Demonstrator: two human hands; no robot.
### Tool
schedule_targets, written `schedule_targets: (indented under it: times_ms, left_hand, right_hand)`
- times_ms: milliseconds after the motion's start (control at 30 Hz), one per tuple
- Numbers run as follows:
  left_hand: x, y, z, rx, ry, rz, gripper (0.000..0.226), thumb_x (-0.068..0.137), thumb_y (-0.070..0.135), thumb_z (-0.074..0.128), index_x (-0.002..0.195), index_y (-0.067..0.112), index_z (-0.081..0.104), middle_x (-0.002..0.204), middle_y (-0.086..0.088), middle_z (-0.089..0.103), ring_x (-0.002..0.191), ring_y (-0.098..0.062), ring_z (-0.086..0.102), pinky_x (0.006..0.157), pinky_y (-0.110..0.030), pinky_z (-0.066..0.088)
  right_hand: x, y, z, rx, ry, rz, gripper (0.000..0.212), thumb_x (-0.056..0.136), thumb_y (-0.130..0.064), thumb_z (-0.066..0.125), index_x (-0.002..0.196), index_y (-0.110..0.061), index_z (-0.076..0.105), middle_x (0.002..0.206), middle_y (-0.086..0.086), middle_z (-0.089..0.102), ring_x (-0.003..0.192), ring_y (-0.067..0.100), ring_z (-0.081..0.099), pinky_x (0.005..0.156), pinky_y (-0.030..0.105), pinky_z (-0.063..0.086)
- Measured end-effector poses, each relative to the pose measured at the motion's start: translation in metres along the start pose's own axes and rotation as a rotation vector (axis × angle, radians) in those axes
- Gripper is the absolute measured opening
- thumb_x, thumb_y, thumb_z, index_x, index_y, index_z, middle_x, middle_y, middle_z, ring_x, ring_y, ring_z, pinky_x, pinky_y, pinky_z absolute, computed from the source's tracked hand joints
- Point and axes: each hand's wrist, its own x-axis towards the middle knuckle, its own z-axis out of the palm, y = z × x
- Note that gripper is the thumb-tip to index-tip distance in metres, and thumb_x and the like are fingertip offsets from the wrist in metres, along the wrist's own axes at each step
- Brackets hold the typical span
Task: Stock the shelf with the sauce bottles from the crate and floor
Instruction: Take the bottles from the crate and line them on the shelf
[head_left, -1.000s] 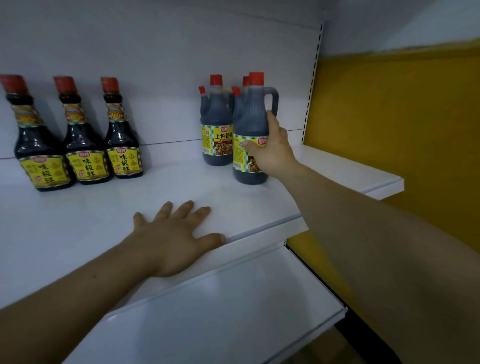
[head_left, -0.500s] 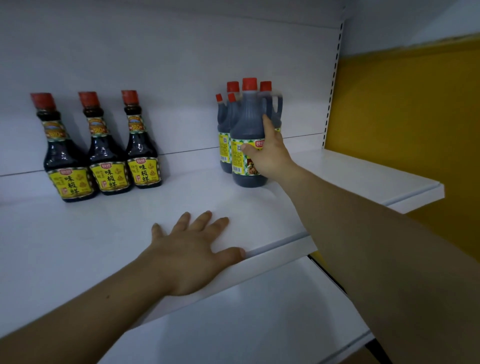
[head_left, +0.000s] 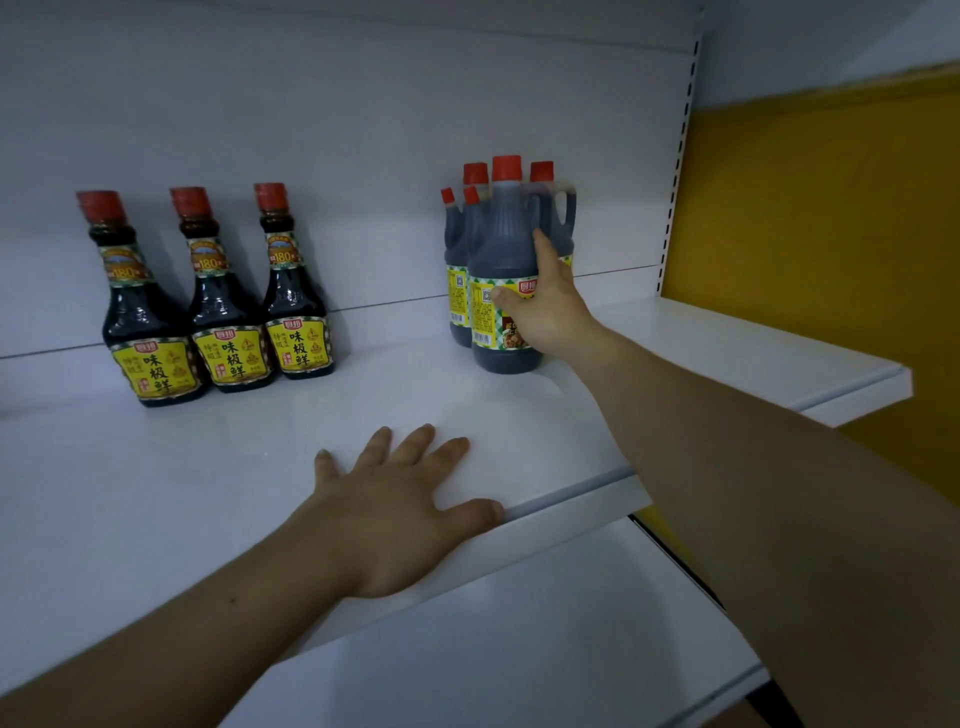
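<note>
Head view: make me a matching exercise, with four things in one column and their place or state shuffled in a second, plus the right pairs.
1. left hand
2. right hand
3. three yellow-label sauce bottles
4. lower shelf

A. stand in a row at the left of the upper shelf
B. grips the front handled sauce bottle at its label
C. lies flat, fingers spread, near the upper shelf's front edge
D. white, beneath the upper shelf

Pairs: 1-C, 2-B, 3-A, 4-D
</note>
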Motion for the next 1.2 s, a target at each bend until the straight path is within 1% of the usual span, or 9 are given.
schedule_targets:
  times_ms: [167, 300, 433, 533, 667, 800, 900, 1067, 1200]
  left_hand:
    - [0.003, 0.0, 0.001, 0.006, 0.013, -0.006, 0.084, 0.069, 0.087, 0.01, 0.144, 0.05, -0.005, 0.158, 0.016, -0.008, 0.146, -0.017, -0.009, 0.111, -0.061, -0.002]
    - [0.003, 0.0, -0.003, -0.011, 0.007, 0.014, 0.084, 0.071, 0.086, 0.01, 0.145, 0.048, 0.002, 0.159, 0.011, -0.003, 0.146, -0.022, -0.003, 0.109, -0.064, 0.0]
    - [-0.007, 0.004, -0.014, 0.033, -0.018, 0.051, 0.079, 0.079, 0.081, 0.012, 0.147, 0.043, 0.005, 0.16, 0.006, 0.0, 0.146, -0.025, 0.0, 0.111, -0.063, 0.003]
    - [-0.025, 0.028, -0.023, 0.061, -0.03, 0.129, 0.078, 0.082, 0.079, 0.018, 0.149, 0.039, 0.009, 0.16, 0.004, 0.004, 0.146, -0.024, 0.003, 0.113, -0.06, 0.004]
    - [-0.067, 0.091, -0.033, 0.04, -0.008, 0.308, 0.078, 0.084, 0.075, 0.028, 0.149, 0.037, 0.011, 0.159, 0.002, 0.011, 0.145, -0.026, 0.007, 0.112, -0.058, 0.009]
    - [-0.114, 0.145, -0.036, 0.007, 0.01, 0.464, 0.077, 0.085, 0.072, 0.034, 0.149, 0.035, 0.013, 0.159, 0.002, 0.013, 0.144, -0.026, 0.01, 0.113, -0.057, 0.012]
    - [-0.143, 0.174, -0.029, 0.053, 0.008, 0.559, 0.081, 0.084, 0.073, 0.035, 0.15, 0.032, 0.013, 0.159, 0.001, 0.01, 0.145, -0.025, 0.01, 0.113, -0.055, 0.015]
    - [-0.173, 0.213, -0.006, 0.058, -0.064, 0.663, 0.083, 0.082, 0.073, 0.039, 0.15, 0.034, 0.009, 0.16, 0.001, 0.005, 0.146, -0.028, 0.003, 0.114, -0.056, 0.009]
    - [-0.183, 0.246, 0.02, 0.017, -0.161, 0.812, 0.086, 0.083, 0.071, 0.043, 0.15, 0.03, 0.009, 0.16, -0.002, 0.005, 0.145, -0.028, 0.006, 0.116, -0.05, 0.014]
  right_hand:
    - [-0.018, -0.015, -0.018, -0.077, -0.132, 0.041, 0.099, 0.084, -0.034, 0.07, 0.151, -0.032, -0.002, 0.152, 0.004, 0.029, 0.136, 0.028, 0.035, 0.108, 0.05, 0.036]
    - [-0.07, -0.026, -0.055, -0.296, -0.236, 0.069, 0.082, 0.084, -0.051, 0.062, 0.149, -0.035, 0.015, 0.148, 0.006, 0.036, 0.133, 0.029, 0.039, 0.107, 0.042, 0.034]
    - [-0.137, -0.039, -0.106, -0.597, -0.307, 0.223, 0.086, 0.087, -0.066, 0.047, 0.153, -0.028, 0.006, 0.16, 0.007, 0.011, 0.144, 0.028, 0.02, 0.111, 0.037, 0.023]
    - [-0.187, -0.058, -0.148, -0.673, -0.31, 0.289, 0.084, 0.089, -0.066, 0.042, 0.153, -0.024, 0.008, 0.16, 0.006, 0.011, 0.144, 0.027, 0.019, 0.112, 0.037, 0.021]
    - [-0.25, -0.086, -0.2, -0.759, -0.276, 0.327, 0.08, 0.092, -0.063, 0.04, 0.153, -0.02, 0.011, 0.159, 0.008, 0.015, 0.143, 0.028, 0.021, 0.111, 0.037, 0.024]
    - [-0.309, -0.107, -0.237, -0.817, -0.206, 0.403, 0.08, 0.092, -0.063, 0.041, 0.153, -0.022, 0.011, 0.159, 0.008, 0.017, 0.142, 0.029, 0.024, 0.108, 0.037, 0.029]
    - [-0.355, -0.113, -0.259, -0.858, -0.178, 0.476, 0.08, 0.091, -0.063, 0.042, 0.153, -0.023, 0.011, 0.159, 0.008, 0.016, 0.143, 0.029, 0.02, 0.109, 0.04, 0.027]
    - [-0.422, -0.108, -0.288, -0.858, -0.132, 0.662, 0.081, 0.09, -0.064, 0.042, 0.153, -0.024, 0.011, 0.16, 0.007, 0.011, 0.145, 0.028, 0.015, 0.112, 0.043, 0.023]
    - [-0.47, -0.102, -0.303, -0.866, -0.133, 0.826, 0.08, 0.091, -0.063, 0.042, 0.153, -0.024, 0.009, 0.161, 0.004, 0.011, 0.145, 0.029, 0.016, 0.113, 0.046, 0.025]
